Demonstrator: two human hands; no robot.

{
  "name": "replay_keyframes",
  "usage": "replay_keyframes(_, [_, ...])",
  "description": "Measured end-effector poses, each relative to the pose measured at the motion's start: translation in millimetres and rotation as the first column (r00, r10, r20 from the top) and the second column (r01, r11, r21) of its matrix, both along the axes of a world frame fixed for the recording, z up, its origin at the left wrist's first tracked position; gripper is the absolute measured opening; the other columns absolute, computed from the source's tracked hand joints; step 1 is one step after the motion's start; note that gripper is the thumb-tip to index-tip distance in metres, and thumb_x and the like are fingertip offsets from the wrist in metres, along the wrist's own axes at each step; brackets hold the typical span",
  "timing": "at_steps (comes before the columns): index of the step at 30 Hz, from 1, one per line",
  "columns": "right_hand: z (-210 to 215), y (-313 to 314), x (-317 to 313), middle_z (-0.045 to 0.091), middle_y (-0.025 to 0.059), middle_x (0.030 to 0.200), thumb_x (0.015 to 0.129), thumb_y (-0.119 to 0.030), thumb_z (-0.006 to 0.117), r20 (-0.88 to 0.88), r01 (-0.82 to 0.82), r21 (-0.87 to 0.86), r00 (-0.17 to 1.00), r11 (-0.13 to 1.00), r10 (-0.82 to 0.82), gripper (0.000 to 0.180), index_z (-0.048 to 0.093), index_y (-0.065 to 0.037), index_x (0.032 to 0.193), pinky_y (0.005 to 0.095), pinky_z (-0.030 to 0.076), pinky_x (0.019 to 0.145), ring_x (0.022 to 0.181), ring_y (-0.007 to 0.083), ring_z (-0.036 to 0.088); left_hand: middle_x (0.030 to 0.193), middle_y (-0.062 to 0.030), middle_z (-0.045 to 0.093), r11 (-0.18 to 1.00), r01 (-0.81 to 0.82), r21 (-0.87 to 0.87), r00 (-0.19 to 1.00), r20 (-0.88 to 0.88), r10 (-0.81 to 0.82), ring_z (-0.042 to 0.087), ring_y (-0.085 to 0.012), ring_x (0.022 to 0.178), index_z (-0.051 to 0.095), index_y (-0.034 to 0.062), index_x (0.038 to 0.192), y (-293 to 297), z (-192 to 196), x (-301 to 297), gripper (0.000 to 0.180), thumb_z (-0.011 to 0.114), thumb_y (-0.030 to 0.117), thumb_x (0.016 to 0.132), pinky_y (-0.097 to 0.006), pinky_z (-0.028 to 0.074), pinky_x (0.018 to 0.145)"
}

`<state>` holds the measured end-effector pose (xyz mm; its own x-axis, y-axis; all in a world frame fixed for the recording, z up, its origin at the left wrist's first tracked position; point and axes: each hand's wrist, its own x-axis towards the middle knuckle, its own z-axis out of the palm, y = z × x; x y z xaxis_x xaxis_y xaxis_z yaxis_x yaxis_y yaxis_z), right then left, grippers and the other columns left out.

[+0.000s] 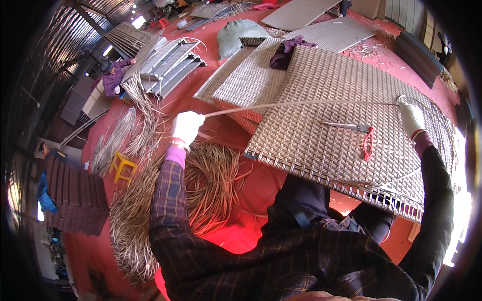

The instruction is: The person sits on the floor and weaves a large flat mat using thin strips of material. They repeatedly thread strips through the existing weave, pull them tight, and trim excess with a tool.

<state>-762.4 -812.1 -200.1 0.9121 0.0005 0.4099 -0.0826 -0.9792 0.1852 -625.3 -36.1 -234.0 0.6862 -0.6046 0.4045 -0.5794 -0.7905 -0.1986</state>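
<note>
A long thin beige weaving strand (301, 103) stretches between my two white-gloved hands, bowing slightly upward. My left hand (187, 126) is closed on its left end, out over the red floor. At the far right my right hand (411, 116) grips the strand above a large woven panel (321, 130). The panel slopes across my lap, with a tight brown-beige weave and bare rods along its near edge. Scissors (346, 126) with red-wrapped handles lie on it. A loose strand (401, 178) trails near the panel's front edge.
Beside my left arm lies a big coil of strands (206, 185). A yellow stool (123, 167) and stacked brown panels (78, 198) are farther left. Beyond stand grey frames (173, 67), a pale sack (241, 37), and a purple cloth (288, 52). Another person (115, 75) sits far left.
</note>
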Motion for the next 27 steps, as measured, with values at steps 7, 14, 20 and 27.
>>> replay_keyframes(7, [1.2, 167.9, -1.1, 0.072, 0.0149, 0.086, 0.092, -0.016, 0.063, -0.244, -0.245, 0.492, 0.882, 0.836, 0.403, 0.011, 0.07, -0.007, 0.094, 0.0492, 0.056, 0.075, 0.082, 0.0398, 0.07, 0.111, -0.0122, 0.075, 0.895, 0.254, -0.367, 0.961, 0.201, -0.19, 0.071, -0.0298, 0.101, 0.075, 0.0052, 0.112, -157.5, 57.8, -55.1, 0.021, 0.062, 0.014, 0.098, -0.04, 0.058, 0.089])
replay_keyframes(14, [30.4, 277.6, -35.1, 0.064, 0.0187, 0.076, 0.102, -0.023, 0.063, -0.029, -0.549, 0.713, 0.598, 0.436, 0.801, 0.021, 0.067, -0.003, 0.101, 0.0435, 0.055, 0.069, 0.071, 0.0366, 0.068, 0.108, -0.0108, 0.073, 0.822, 0.512, -0.249, 0.803, -0.203, -0.561, 0.072, -0.0278, 0.096, 0.072, 0.0036, 0.11, -251.6, 74.1, -127.3, 0.022, 0.065, 0.009, 0.09, -0.037, 0.059, 0.083])
replay_keyframes(20, [26.2, 262.5, -38.3, 0.062, 0.0187, 0.076, 0.101, -0.023, 0.062, -0.199, -0.368, 0.609, 0.787, 0.703, 0.584, 0.026, 0.065, 0.0, 0.091, 0.0495, 0.052, 0.074, 0.078, 0.0392, 0.067, 0.096, -0.0119, 0.071, 0.928, 0.36, -0.091, 0.9, -0.226, -0.372, 0.071, -0.0304, 0.091, 0.072, 0.0043, 0.107, -220.2, 58.6, -105.0, 0.019, 0.063, 0.008, 0.091, -0.043, 0.058, 0.083])
replay_keyframes(27, [-25.7, 278.7, -62.5, 0.066, 0.0204, 0.084, 0.104, -0.027, 0.056, -0.073, -0.395, 0.775, 0.719, 0.493, 0.692, 0.024, 0.065, -0.006, 0.102, 0.0509, 0.053, 0.074, 0.081, 0.0428, 0.067, 0.098, -0.0127, 0.074, 0.72, 0.65, -0.244, 0.707, -0.153, -0.691, 0.072, -0.0321, 0.09, 0.074, 0.0046, 0.106, -237.7, 38.6, -119.6, 0.018, 0.068, 0.006, 0.089, -0.041, 0.059, 0.08])
